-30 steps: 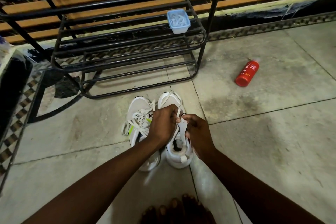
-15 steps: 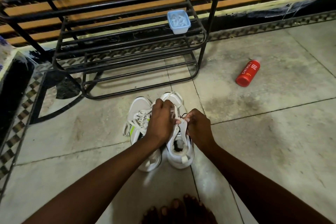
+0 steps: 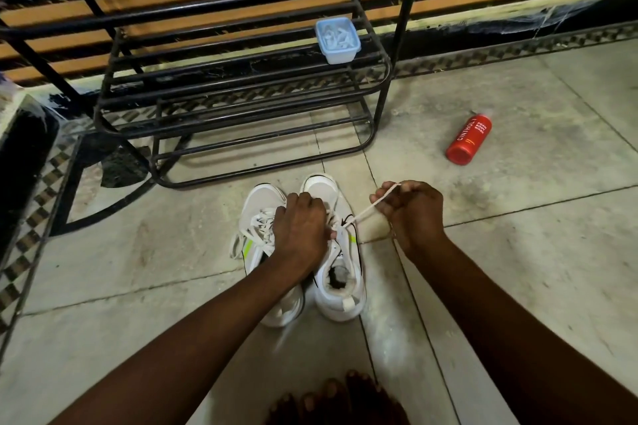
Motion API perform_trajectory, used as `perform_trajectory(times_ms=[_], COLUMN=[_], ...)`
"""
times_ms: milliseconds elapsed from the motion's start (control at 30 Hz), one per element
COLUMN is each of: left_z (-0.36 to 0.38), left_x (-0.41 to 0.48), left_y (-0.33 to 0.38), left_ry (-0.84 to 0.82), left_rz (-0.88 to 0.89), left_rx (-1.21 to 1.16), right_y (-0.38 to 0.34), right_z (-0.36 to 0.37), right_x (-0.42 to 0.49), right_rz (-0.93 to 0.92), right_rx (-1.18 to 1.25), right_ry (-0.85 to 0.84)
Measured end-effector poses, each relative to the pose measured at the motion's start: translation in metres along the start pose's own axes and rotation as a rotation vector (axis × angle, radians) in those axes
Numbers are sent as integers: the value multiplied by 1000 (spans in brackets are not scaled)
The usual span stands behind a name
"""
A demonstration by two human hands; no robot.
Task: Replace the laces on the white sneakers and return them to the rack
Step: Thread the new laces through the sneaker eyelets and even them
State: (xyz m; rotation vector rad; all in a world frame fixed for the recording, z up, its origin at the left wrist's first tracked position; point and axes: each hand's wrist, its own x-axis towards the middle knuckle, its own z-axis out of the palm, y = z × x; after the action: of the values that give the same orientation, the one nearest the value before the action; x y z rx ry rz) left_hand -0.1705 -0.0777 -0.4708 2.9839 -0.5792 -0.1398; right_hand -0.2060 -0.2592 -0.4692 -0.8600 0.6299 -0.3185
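Observation:
Two white sneakers stand side by side on the tiled floor, toes pointing at the rack. The left sneaker (image 3: 257, 209) has loose white laces spilling over its side. My left hand (image 3: 300, 226) rests curled over the eyelets of the right sneaker (image 3: 340, 290) and holds it down. My right hand (image 3: 412, 212) is out to the right of that shoe and grips a white lace (image 3: 366, 212), which runs taut from the eyelets to my fingers. The black metal shoe rack (image 3: 241, 86) stands just beyond the shoes.
A pale blue plastic box (image 3: 337, 41) with white contents sits on a rack shelf. A red bottle (image 3: 469, 139) lies on the floor to the right. A dark object (image 3: 20, 162) is at the left edge. My bare toes (image 3: 331, 400) show at the bottom.
My right hand has moved out to the right from beside the shoe, drawing a length of lace out taut. My left hand has stayed on the right sneaker.

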Motion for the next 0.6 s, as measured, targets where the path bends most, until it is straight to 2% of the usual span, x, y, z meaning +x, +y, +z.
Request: perform_trajectory(times_ms=[33,67,167,200,233,267,300,333,400,433,467,533,567,600], left_z=[0,-1,-2,-3,-3,-3,-2,-1,1,2,1,1,1,1], left_x=[0,0,0,0,0,1,1,1,1,2,2,2,1,1], left_y=[0,0,0,1,0,1,1,1,-1,-2,-3,-4,-4,-4], left_ry=[-1,0,6,14,18,15,9,1,-19,-34,-44,-48,-45,-42], left_rz=[-5,-16,-57,-67,-71,-71,-68,-66,-77,-83,-83,-70,-65,-62], left_rx=[-3,-15,-77,-95,-104,-104,-100,-100,-114,-124,-130,-127,-124,-121], right_y=[-2,-3,1,4,6,7,8,7,4,2,1,-1,0,0], right_z=[-1,-6,-25,-30,-33,-33,-31,-30,-26,-22,-16,2,4,3], right_x=[3,7,15,19,21,21,21,20,12,7,3,-6,-6,-5], right_rz=[15,-49,-549,-680,-733,-753,-812,-887,-970,-919,-755,-247,-85,-26], right_rx=[-58,-211,-1072,-1337,-1555,-1674,-1691,-1607,-1305,-1124,-881,-264,-89,-106], right_ry=[-53,-133,-547,-710,-846,-914,-897,-817,-529,-360,-228,-114,-122,-163])
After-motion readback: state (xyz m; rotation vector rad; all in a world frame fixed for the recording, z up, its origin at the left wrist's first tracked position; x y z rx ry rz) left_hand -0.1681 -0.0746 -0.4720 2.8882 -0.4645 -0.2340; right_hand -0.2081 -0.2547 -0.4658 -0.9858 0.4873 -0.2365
